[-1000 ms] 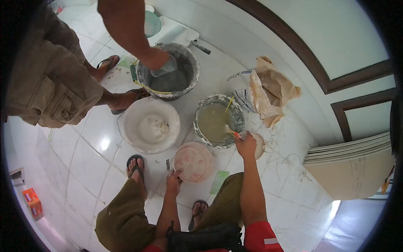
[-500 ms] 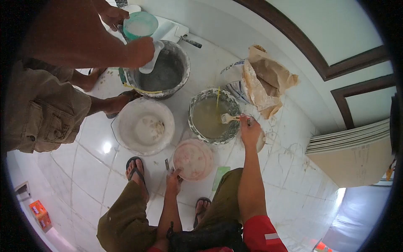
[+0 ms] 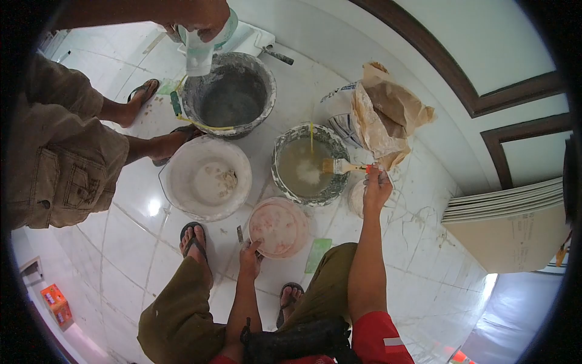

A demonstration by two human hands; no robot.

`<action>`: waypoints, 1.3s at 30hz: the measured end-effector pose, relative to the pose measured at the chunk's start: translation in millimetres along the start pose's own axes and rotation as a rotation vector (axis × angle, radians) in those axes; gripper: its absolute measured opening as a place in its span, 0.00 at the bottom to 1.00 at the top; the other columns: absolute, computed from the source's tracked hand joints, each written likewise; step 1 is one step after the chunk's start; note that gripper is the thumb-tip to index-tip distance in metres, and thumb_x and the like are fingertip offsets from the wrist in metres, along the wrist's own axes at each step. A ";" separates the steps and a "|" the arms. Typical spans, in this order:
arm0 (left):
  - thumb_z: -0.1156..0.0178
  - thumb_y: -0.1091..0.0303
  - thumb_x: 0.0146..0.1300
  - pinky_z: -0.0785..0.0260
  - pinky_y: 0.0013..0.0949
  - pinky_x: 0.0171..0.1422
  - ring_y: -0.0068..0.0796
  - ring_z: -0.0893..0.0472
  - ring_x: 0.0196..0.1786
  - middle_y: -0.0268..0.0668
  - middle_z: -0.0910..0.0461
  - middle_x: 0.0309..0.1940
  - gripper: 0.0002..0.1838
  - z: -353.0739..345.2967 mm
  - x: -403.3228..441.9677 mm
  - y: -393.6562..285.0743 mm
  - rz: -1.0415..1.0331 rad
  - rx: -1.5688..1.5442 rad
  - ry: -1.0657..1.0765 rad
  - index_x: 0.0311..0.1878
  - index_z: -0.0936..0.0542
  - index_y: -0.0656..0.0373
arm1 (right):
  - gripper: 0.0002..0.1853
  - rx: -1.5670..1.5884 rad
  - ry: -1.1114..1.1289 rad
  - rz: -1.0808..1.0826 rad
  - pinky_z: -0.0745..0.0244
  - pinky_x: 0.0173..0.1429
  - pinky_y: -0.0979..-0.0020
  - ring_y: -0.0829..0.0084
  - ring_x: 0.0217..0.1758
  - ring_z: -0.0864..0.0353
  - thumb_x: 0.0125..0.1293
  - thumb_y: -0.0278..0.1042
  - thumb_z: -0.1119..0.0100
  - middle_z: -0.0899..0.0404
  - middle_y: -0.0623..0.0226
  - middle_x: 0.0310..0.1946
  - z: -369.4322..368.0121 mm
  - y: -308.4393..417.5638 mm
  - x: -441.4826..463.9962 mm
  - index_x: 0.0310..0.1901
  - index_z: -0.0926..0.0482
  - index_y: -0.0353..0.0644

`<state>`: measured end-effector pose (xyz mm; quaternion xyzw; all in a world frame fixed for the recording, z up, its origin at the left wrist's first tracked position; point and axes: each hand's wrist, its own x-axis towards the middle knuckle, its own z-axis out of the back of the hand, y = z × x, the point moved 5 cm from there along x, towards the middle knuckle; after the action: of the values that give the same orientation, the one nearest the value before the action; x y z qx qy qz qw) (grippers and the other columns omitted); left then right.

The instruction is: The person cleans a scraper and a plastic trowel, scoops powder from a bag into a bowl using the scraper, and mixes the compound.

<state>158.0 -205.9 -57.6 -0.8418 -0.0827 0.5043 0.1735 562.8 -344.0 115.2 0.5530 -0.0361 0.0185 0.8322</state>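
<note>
My right hand (image 3: 377,188) is closed round the handle of a paintbrush (image 3: 342,166), whose bristles are over the bucket of cloudy liquid (image 3: 301,162). A yellow strip stands at that bucket's far side. My left hand (image 3: 250,258) grips the near left edge of a round pinkish tub (image 3: 279,229); a flat metal blade (image 3: 240,234) sticks up beside the fingers. To the left of the liquid bucket is a white bucket (image 3: 176,182) with pale lumps inside. A round pale container (image 3: 356,199) lies partly hidden behind my right hand.
A co-worker's hand (image 3: 209,21) holds a clear container (image 3: 199,54) by a dark bucket (image 3: 271,91). An open paper sack (image 3: 388,115) stands by the wall. Stacked boards (image 3: 503,233) lean at right. An orange box (image 3: 57,305) is at far left.
My right hand has moved right with the brush, which now lies more level. The co-worker's hand has lifted the clear container up and away from the dark bucket's middle.
</note>
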 end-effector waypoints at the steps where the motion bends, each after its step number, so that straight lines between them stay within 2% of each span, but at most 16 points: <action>1: 0.36 0.62 0.68 0.33 0.47 0.73 0.44 0.24 0.69 0.45 0.25 0.69 0.36 0.7 0.3 0.5 0.006 0.000 -0.007 0.77 0.35 0.58 | 0.23 -0.011 -0.002 0.003 0.35 0.32 0.73 0.79 0.26 0.28 0.76 0.52 0.37 0.21 0.71 0.23 0.0 -1.6 0.5 0.37 0.15 0.36; 5: 0.37 0.63 0.69 0.33 0.47 0.73 0.44 0.24 0.69 0.45 0.24 0.69 0.35 2.0 0.4 0.7 0.014 0.010 -0.024 0.77 0.34 0.59 | 0.23 -0.092 0.017 -0.075 0.32 0.34 0.70 0.76 0.25 0.27 0.75 0.52 0.37 0.21 0.69 0.23 -6.5 7.7 -6.8 0.38 0.14 0.35; 8: 0.37 0.64 0.69 0.32 0.47 0.73 0.44 0.23 0.68 0.45 0.24 0.68 0.34 3.7 2.4 2.4 0.011 -0.019 -0.022 0.76 0.34 0.60 | 0.22 -0.281 0.114 0.024 0.30 0.36 0.65 0.72 0.26 0.25 0.74 0.51 0.37 0.19 0.66 0.24 -15.8 0.3 -8.1 0.40 0.13 0.35; 13: 0.36 0.63 0.69 0.31 0.47 0.72 0.45 0.22 0.67 0.45 0.24 0.68 0.34 8.8 8.0 7.1 0.004 -0.018 -0.011 0.76 0.34 0.61 | 0.22 -0.355 0.231 -0.072 0.25 0.42 0.61 0.65 0.31 0.18 0.71 0.51 0.35 0.13 0.57 0.31 -27.8 2.4 -13.5 0.44 0.11 0.35; 17: 0.31 0.67 0.64 0.28 0.44 0.68 0.40 0.20 0.63 0.45 0.21 0.61 0.35 0.3 -1.6 -0.7 0.014 -0.054 -0.069 0.72 0.32 0.63 | 0.23 -0.238 0.162 0.023 0.22 0.45 0.60 0.64 0.33 0.16 0.71 0.51 0.35 0.12 0.54 0.33 -23.3 -23.9 -3.9 0.45 0.12 0.34; 19: 0.30 0.69 0.62 0.28 0.44 0.68 0.40 0.20 0.62 0.44 0.21 0.61 0.36 -3.5 -4.0 -1.6 -0.007 -0.035 -0.062 0.73 0.33 0.63 | 0.20 -0.242 0.115 0.016 0.21 0.44 0.63 0.67 0.34 0.15 0.72 0.45 0.35 0.12 0.57 0.32 -12.5 -30.3 3.4 0.48 0.13 0.31; 24: 0.28 0.74 0.58 0.25 0.43 0.63 0.40 0.20 0.61 0.45 0.22 0.62 0.40 -5.3 2.6 5.8 -0.078 0.010 -0.070 0.74 0.35 0.64 | 0.16 -0.023 0.137 -0.027 0.20 0.40 0.67 0.71 0.36 0.16 0.73 0.37 0.37 0.13 0.61 0.36 26.0 20.5 -12.1 0.50 0.16 0.30; 25: 0.28 0.74 0.59 0.24 0.44 0.64 0.42 0.19 0.61 0.46 0.21 0.61 0.37 0.2 12.7 14.3 -0.037 0.104 -0.090 0.71 0.33 0.65 | 0.16 0.058 0.132 0.014 0.20 0.39 0.68 0.72 0.36 0.16 0.73 0.36 0.37 0.13 0.61 0.37 32.6 29.3 -19.3 0.51 0.16 0.29; 28: 0.27 0.67 0.60 0.21 0.47 0.61 0.46 0.17 0.56 0.47 0.17 0.55 0.28 -22.5 -4.6 -10.7 -0.021 0.382 -0.060 0.61 0.25 0.65 | 0.16 -0.248 0.130 0.211 0.20 0.41 0.63 0.68 0.37 0.16 0.72 0.34 0.37 0.14 0.54 0.42 52.5 31.7 -42.7 0.50 0.18 0.26; 29: 0.27 0.63 0.61 0.20 0.46 0.58 0.44 0.16 0.52 0.46 0.16 0.53 0.27 -3.9 20.3 2.8 -0.203 0.678 0.058 0.59 0.24 0.66 | 0.15 -0.305 0.094 0.326 0.21 0.41 0.63 0.69 0.35 0.17 0.72 0.34 0.37 0.15 0.56 0.39 51.7 33.3 -52.4 0.48 0.18 0.27; 31: 0.28 0.55 0.62 0.20 0.46 0.56 0.41 0.14 0.49 0.46 0.14 0.48 0.27 -5.9 35.9 -11.5 -0.249 0.914 0.035 0.56 0.22 0.66 | 0.11 -0.379 -0.025 0.613 0.25 0.37 0.65 0.73 0.30 0.22 0.72 0.32 0.39 0.17 0.63 0.29 50.4 60.9 -79.4 0.43 0.19 0.29; 32: 0.29 0.52 0.63 0.21 0.46 0.57 0.40 0.14 0.48 0.46 0.13 0.46 0.28 -29.0 9.4 -25.2 -0.120 0.830 -0.090 0.55 0.21 0.67 | 0.11 -0.204 0.085 0.415 0.25 0.37 0.66 0.73 0.30 0.21 0.72 0.32 0.39 0.18 0.63 0.28 51.7 85.4 -93.2 0.43 0.19 0.30; 33: 0.28 0.52 0.60 0.21 0.46 0.58 0.48 0.15 0.48 0.51 0.15 0.48 0.30 -48.9 -14.2 -44.1 -0.207 1.019 -0.121 0.54 0.20 0.69 | 0.10 -0.035 0.210 0.220 0.26 0.37 0.67 0.74 0.29 0.21 0.72 0.31 0.39 0.19 0.63 0.27 47.2 98.3 -105.8 0.43 0.19 0.30; 34: 0.28 0.52 0.57 0.22 0.46 0.59 0.55 0.15 0.47 0.55 0.16 0.50 0.32 -61.5 -27.5 -60.9 -0.285 1.213 -0.156 0.53 0.18 0.72 | 0.09 -0.059 0.244 0.249 0.26 0.37 0.68 0.74 0.29 0.21 0.72 0.30 0.39 0.19 0.63 0.27 38.0 71.2 -103.8 0.43 0.18 0.31; 37: 0.36 0.45 0.62 0.28 0.51 0.67 0.62 0.18 0.53 0.59 0.16 0.51 0.32 -56.2 -11.0 -55.3 -0.414 1.375 0.000 0.54 0.17 0.69 | 0.08 -0.042 0.313 0.261 0.26 0.37 0.68 0.75 0.29 0.20 0.71 0.29 0.39 0.18 0.64 0.28 16.7 68.2 -97.2 0.44 0.18 0.32; 39: 0.43 0.45 0.68 0.31 0.51 0.71 0.63 0.20 0.59 0.58 0.15 0.49 0.29 -66.0 -12.0 -42.0 -0.554 2.084 0.337 0.58 0.17 0.61 | 0.08 -0.018 0.368 0.246 0.25 0.37 0.68 0.75 0.30 0.19 0.71 0.28 0.40 0.17 0.65 0.28 11.1 78.1 -98.2 0.45 0.17 0.32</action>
<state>211.7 -184.5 -3.6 -0.2919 0.2233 0.1485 0.9181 459.0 -323.0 183.4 0.5245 0.0493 0.2201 0.8210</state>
